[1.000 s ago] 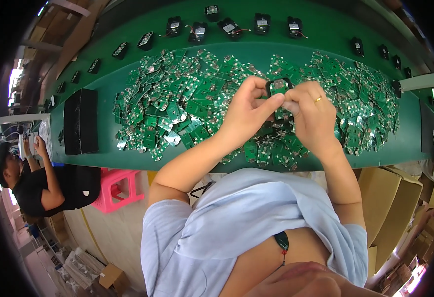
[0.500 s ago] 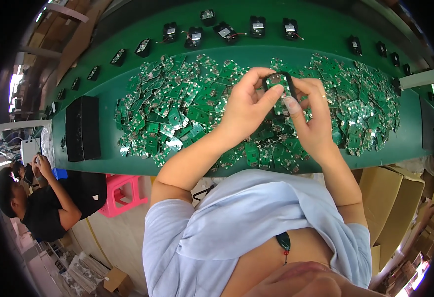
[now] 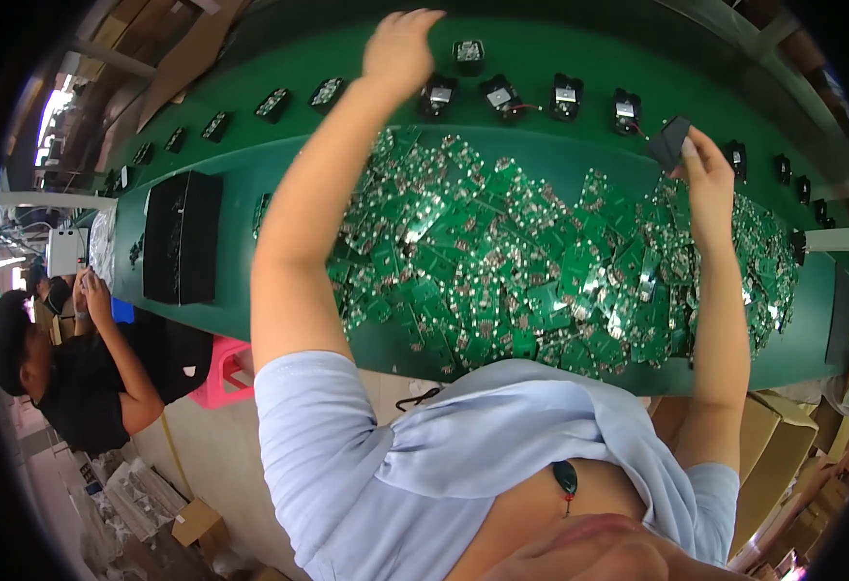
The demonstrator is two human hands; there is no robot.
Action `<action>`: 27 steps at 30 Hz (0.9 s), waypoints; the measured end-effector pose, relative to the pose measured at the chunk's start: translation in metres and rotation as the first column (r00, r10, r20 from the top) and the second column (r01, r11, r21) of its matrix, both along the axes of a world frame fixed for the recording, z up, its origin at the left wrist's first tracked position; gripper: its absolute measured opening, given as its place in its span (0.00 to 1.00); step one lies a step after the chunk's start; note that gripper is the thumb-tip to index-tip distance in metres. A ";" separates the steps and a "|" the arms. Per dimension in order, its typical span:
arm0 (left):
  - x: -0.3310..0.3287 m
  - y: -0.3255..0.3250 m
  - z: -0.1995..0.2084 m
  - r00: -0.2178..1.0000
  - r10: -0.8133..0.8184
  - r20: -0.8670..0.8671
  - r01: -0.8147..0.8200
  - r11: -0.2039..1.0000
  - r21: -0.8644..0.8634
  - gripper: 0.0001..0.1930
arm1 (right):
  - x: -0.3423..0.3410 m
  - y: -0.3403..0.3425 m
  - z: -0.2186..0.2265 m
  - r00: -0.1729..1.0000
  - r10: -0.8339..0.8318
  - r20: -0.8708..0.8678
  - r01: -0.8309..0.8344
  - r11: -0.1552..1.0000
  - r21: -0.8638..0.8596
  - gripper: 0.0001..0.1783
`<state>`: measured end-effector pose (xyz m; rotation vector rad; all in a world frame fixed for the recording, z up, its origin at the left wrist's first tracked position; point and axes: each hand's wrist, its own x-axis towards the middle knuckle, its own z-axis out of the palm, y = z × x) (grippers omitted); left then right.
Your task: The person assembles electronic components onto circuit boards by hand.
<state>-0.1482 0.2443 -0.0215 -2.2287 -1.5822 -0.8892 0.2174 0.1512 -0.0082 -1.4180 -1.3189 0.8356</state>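
My left arm reaches to the far side of the green work surface. My left hand (image 3: 401, 56) hovers over the raised far strip with its fingers stretched out, and I see nothing in it. Just beside it lies a black plastic housing (image 3: 438, 97) with a silvery block inside. On the right, my right hand (image 3: 707, 172) pinches another black housing (image 3: 670, 143) between thumb and fingers, its plain dark back showing. Between my arms spreads a large heap of small green circuit boards (image 3: 502, 261).
Several black housings stand in a row along the far strip (image 3: 531, 68). A black box (image 3: 182, 237) stands at the left of the table. A co-worker (image 3: 95, 358) in black sits at the left, near a pink stool (image 3: 223, 373). An open cardboard carton (image 3: 773, 436) stands at lower right.
Both hands were together on a black housing holding a green board. They have parted: my left has gone up to the far strip, my right has carried a black housing rightward.
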 end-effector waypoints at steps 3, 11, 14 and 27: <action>-0.072 0.045 -0.038 0.962 0.076 -0.263 -0.198 0.856 -0.478 0.23 | 0.053 0.073 -0.032 0.956 -0.130 0.263 0.131 0.991 0.012 0.17; -0.073 0.038 -0.037 0.971 0.234 0.046 -0.186 0.864 -0.469 0.10 | 0.094 0.144 -0.048 0.431 0.181 0.884 0.194 0.938 -0.286 0.16; -0.067 0.010 -0.015 0.809 0.358 0.466 -0.052 0.833 -0.550 0.14 | 0.018 0.107 -0.018 0.591 -0.124 0.797 -0.082 0.974 0.213 0.16; 0.039 -0.148 0.022 0.382 0.249 0.890 0.558 0.706 -0.437 0.12 | -0.139 -0.041 0.019 0.823 0.340 0.455 -0.559 0.629 0.541 0.05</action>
